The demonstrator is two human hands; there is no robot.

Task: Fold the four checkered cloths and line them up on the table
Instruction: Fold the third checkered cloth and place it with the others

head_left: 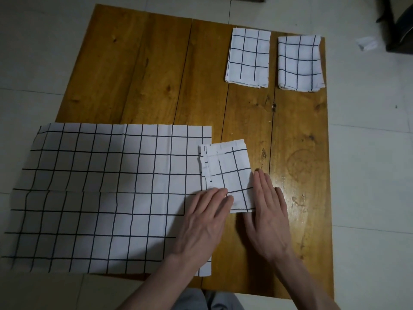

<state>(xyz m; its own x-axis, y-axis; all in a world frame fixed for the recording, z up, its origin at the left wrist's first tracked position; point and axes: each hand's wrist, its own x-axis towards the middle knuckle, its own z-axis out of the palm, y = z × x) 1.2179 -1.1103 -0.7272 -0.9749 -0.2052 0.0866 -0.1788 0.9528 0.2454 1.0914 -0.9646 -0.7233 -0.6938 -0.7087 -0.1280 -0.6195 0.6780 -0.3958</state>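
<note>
Two folded white checkered cloths lie side by side at the table's far right, one (248, 58) to the left of the other (300, 63). A third folded cloth (228, 173) sits near the front middle, overlapping the right edge of a large unfolded checkered cloth (100, 198) that spreads over the table's left side and hangs past its left edge. My left hand (204, 224) rests flat with straight fingers on the third cloth's lower left corner. With straight fingers, my right hand (268, 211) lies flat along that cloth's right edge, partly on the wood.
The wooden plank table (145, 70) stands on a pale tiled floor. A dark object (400, 25) sits on the floor beyond the far right corner, with a small white scrap (366, 44) beside it. My knees show at the bottom edge.
</note>
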